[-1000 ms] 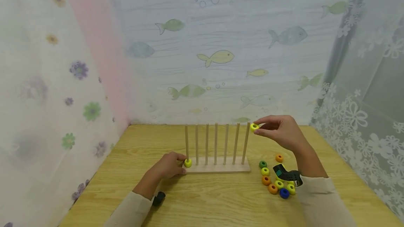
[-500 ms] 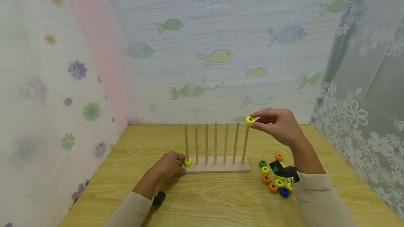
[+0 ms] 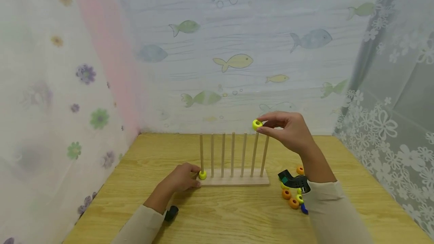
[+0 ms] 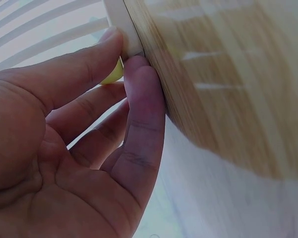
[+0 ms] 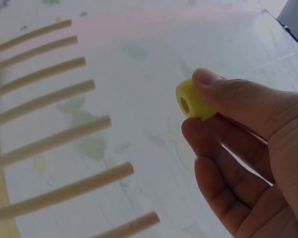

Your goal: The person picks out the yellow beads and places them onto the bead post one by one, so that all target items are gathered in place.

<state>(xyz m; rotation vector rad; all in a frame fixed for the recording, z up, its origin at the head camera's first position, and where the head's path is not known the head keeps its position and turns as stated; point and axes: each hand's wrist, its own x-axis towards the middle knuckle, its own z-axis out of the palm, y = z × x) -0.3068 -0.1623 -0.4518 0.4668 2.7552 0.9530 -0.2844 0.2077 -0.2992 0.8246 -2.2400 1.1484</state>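
Note:
In the head view, my right hand [image 3: 286, 129] pinches a yellow bead [image 3: 257, 124] above the pegs, close over the second peg from the right. The right wrist view shows the bead [image 5: 192, 99] between thumb and fingertips, its hole facing the peg tips. A wooden peg stand [image 3: 234, 181] with a row of several upright pegs rests on the table. My left hand [image 3: 181, 178] grips its left end, thumb and fingers about the edge of the base [image 4: 125, 29] in the left wrist view. One yellow bead [image 3: 202, 175] sits low on the leftmost peg.
Several loose beads lie right of the stand, among them an orange bead [image 3: 286, 194] and a blue bead [image 3: 304, 209], partly hidden by the right forearm and its black wrist camera [image 3: 294, 182]. A fish-patterned curtain [image 3: 234, 61] hangs behind the wooden table [image 3: 217, 214].
My right hand has moved left and up with the yellow bead, from beside the rightmost peg to above the second peg from the right. My left hand stays at the stand's end.

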